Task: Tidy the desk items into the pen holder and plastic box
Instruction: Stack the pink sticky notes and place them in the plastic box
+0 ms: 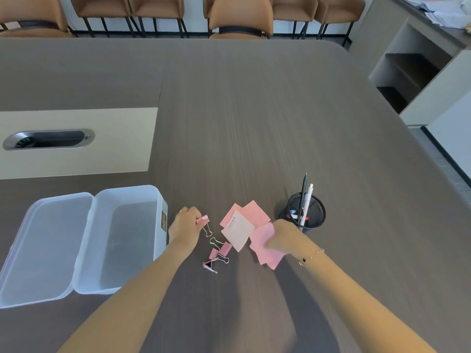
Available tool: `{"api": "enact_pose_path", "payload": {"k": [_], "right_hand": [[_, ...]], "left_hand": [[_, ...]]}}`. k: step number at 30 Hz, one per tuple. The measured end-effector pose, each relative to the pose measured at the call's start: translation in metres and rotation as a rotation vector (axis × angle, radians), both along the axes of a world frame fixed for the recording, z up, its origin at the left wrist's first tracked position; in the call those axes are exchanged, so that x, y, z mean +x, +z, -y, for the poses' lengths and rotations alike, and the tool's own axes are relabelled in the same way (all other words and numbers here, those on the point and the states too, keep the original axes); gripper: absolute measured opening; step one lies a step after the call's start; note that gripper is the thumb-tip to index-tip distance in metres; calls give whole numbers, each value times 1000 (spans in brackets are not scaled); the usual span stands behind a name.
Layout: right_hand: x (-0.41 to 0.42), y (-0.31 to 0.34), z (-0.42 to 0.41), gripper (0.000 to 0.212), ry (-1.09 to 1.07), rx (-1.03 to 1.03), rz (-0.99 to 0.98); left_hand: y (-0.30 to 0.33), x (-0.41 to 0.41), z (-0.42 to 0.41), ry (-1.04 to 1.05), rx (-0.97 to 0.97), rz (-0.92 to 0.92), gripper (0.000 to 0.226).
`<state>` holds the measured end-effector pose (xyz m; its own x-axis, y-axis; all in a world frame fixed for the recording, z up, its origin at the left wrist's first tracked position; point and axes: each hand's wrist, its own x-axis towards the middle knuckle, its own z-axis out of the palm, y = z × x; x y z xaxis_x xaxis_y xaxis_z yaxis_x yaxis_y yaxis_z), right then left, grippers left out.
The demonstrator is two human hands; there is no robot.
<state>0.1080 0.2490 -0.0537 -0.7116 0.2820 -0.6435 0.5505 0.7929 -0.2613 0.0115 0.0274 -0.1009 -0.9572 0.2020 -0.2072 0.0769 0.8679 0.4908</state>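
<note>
My left hand [185,225] grips a pink binder clip [204,220] by its body, its wire handle hanging toward the table. Three more pink binder clips [219,253] lie just below it. My right hand [281,236] holds a bunch of pink sticky notes [265,247]. Other pink notes [252,212] and a pale note [238,231] with print lie between my hands. The black mesh pen holder [307,212] stands right of the notes with several pens in it. The clear plastic box [127,238] sits open at the left, nothing inside, its lid [46,245] folded out flat.
A beige panel with a metal cable slot [48,139] lies at the far left of the table [254,110]. Brown chairs [240,17] line the far edge. A white shelf unit [418,72] stands off the table's right side.
</note>
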Motion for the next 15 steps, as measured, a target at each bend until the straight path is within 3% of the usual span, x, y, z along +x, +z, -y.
{"api": "enact_pose_path", "payload": {"k": [2, 4, 7, 8, 11, 15], "right_hand": [[-9, 2, 1, 23, -11, -41, -10], [-19, 4, 2, 13, -83, -67, -37], [-28, 3, 6, 58, -236, -166, -47], [-31, 0, 10, 63, -238, -179, -38], [-38, -20, 15, 36, -113, -54, -87], [-44, -33, 12, 40, -162, -20, -182]], "left_hand": [[1, -6, 6, -18, -26, -24, 15], [4, -10, 3, -30, -27, -67, 23], [10, -8, -13, -67, 92, -61, 31], [11, -5, -20, -115, 125, -25, 31], [10, 2, -41, -244, 123, 105, 45], [4, 5, -57, -170, 63, 145, 64]]}}
